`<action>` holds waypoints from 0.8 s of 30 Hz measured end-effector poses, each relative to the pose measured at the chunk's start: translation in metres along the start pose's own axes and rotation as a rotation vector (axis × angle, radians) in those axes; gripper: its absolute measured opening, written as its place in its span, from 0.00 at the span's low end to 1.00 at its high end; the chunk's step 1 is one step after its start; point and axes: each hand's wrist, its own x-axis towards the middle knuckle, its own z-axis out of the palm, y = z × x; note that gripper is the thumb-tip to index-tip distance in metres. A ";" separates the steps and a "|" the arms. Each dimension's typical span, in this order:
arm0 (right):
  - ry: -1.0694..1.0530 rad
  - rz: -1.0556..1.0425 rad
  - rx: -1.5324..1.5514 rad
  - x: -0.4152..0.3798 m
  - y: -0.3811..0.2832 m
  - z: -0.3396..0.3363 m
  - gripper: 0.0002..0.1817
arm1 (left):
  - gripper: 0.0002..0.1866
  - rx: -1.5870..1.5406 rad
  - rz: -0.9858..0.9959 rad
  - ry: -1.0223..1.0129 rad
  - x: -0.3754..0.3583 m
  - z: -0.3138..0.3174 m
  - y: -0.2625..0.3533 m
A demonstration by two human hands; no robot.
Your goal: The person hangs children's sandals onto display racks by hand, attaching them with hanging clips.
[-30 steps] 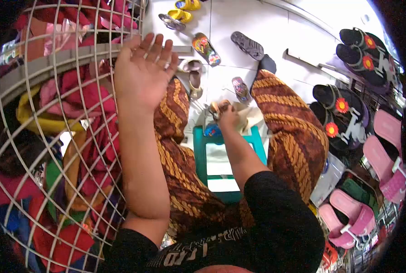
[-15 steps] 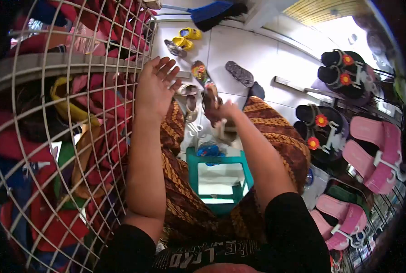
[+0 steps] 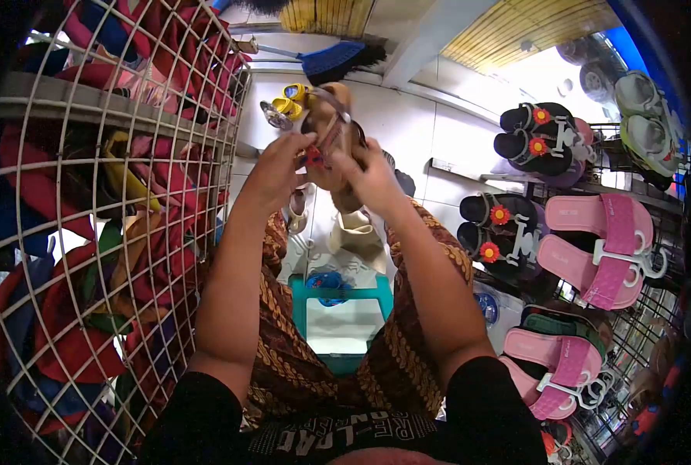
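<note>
Seen from above, a person sits on a teal stool point(image 3: 337, 298), knees apart in brown patterned cloth. Both arms reach up and forward. The left hand point(image 3: 274, 172) and right hand point(image 3: 373, 180) close their fingers on one tan sandal point(image 3: 331, 138), held raised between them at chest height. Its long axis runs nearly upright, one end pointing up and away. Beyond, two yellow sandals point(image 3: 289, 101) lie on the white floor. A wire rack point(image 3: 113, 232) stands left; three pink sandal pairs point(image 3: 597, 248) hang right.
</note>
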 end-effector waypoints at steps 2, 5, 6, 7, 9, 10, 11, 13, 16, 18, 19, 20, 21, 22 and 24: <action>0.033 -0.045 0.140 0.017 0.014 -0.004 0.23 | 0.12 -0.125 0.057 0.047 0.004 -0.006 0.001; 0.162 0.011 0.216 0.029 0.037 -0.002 0.14 | 0.12 -0.178 0.096 0.093 0.010 -0.007 0.006; 0.211 0.051 0.221 0.031 0.037 -0.002 0.12 | 0.12 -0.169 0.105 0.085 0.012 -0.006 0.006; 0.228 0.066 0.248 0.032 0.038 -0.004 0.12 | 0.12 -0.161 0.113 0.077 0.014 -0.004 0.006; 0.262 0.095 0.301 0.034 0.038 -0.008 0.12 | 0.17 -0.133 0.103 0.091 0.011 0.006 0.007; 0.251 0.102 0.319 0.034 0.038 -0.009 0.14 | 0.20 -0.119 0.098 0.097 0.009 0.011 0.006; 0.240 0.109 0.338 0.035 0.037 -0.009 0.15 | 0.22 -0.106 0.089 0.101 0.009 0.013 0.004; 0.201 0.079 0.340 0.035 0.032 -0.010 0.16 | 0.26 -0.080 0.073 0.110 0.008 0.015 0.001; 0.103 0.067 0.441 0.032 0.024 -0.012 0.19 | 0.28 -0.025 0.093 -0.006 0.004 0.020 0.003; 0.027 0.116 0.620 0.027 0.009 -0.016 0.21 | 0.28 0.107 0.163 -0.098 0.001 0.018 0.002; -0.010 0.152 0.731 0.024 0.002 -0.018 0.22 | 0.29 -0.076 0.088 -0.159 0.000 0.016 0.003; -0.052 0.129 0.810 0.023 0.002 -0.017 0.24 | 0.31 -0.259 0.014 -0.218 0.000 0.014 0.006; -0.066 0.104 0.805 0.022 0.003 -0.015 0.24 | 0.33 -0.442 -0.060 -0.276 -0.002 0.014 0.009; -0.081 0.076 0.797 0.022 0.004 -0.014 0.24 | 0.37 -0.465 -0.092 -0.207 -0.004 0.014 0.013; -0.127 0.049 0.698 0.023 0.001 -0.016 0.25 | 0.34 -0.554 -0.017 -0.241 -0.003 0.013 0.012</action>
